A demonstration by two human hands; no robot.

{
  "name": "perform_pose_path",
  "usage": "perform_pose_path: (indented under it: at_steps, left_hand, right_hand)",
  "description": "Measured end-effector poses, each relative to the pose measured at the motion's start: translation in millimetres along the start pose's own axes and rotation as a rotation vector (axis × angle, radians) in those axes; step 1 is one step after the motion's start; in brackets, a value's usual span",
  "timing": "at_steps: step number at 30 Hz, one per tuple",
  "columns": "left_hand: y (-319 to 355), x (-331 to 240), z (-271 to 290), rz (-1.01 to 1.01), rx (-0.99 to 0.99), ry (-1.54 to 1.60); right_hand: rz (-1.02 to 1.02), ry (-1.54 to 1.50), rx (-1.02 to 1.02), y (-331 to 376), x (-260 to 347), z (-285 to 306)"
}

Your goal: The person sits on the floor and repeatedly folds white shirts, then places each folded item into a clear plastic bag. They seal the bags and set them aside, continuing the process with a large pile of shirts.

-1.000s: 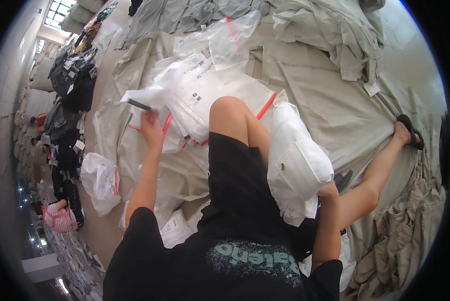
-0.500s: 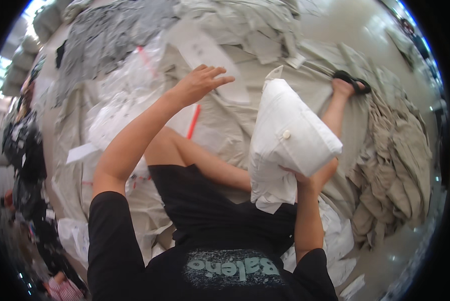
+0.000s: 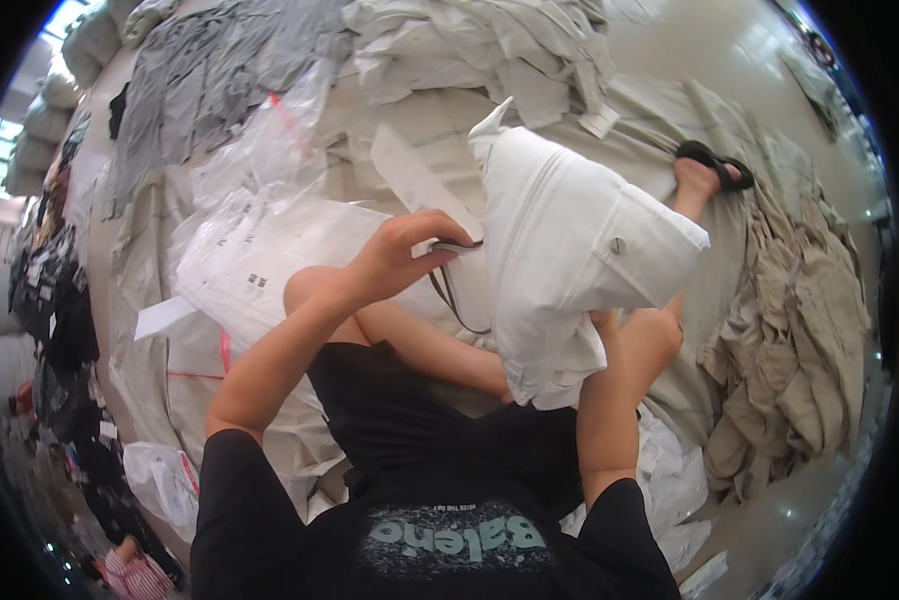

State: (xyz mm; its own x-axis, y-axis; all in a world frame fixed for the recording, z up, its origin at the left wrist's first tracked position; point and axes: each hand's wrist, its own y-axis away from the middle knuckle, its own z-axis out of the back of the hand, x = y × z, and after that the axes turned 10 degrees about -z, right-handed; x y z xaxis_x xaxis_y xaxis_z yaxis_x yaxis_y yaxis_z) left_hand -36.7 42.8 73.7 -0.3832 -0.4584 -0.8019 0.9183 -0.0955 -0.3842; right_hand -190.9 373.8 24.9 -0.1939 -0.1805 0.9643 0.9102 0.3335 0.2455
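A folded white garment (image 3: 559, 240) with a button and stitched seams is held up in front of me, tilted, one corner pointing up. My right hand (image 3: 603, 325) grips it from below, and the cloth hides most of those fingers. At the garment's left side, my left hand (image 3: 414, 255) pinches a thin dark cord (image 3: 447, 292), which hangs in a loop against the cloth. Where the cord is fastened I cannot tell. Behind the left hand lies a long pale strip (image 3: 419, 180) on the beige cloth.
Clear plastic bags (image 3: 269, 250) lie to the left on a beige sheet (image 3: 359, 140). Grey garments (image 3: 219, 80) and cream garments (image 3: 469, 45) are heaped at the far side. A tan pile (image 3: 779, 350) rests at right, near my sandalled foot (image 3: 711, 168). Dark clothes (image 3: 54, 300) line the left.
My left hand was open with nothing in it; it has come down and nearer the garment and closed on the dark cord. The garment has tilted, and plastic at the far side has shifted.
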Motion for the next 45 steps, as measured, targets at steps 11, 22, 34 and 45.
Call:
perform_pose_path:
  at_steps: [11,22,34,45]
  left_hand:
    - [14,-27,36,0.106,-0.088,0.411]
    - [-6,-2,-8,0.167,-0.544,-0.304]
    - [-18,28,35,0.347,-0.126,-0.500]
    - [16,26,-39,0.617,-0.312,0.546]
  right_hand:
    - [-0.195,-0.331,0.391,-24,-23,-54]
    - [-0.162,-0.394,0.530,-60,-20,-68]
    - [-0.183,-0.844,0.633,-40,-32,-79]
    - [-0.143,-0.972,0.587,-27,-72,-68]
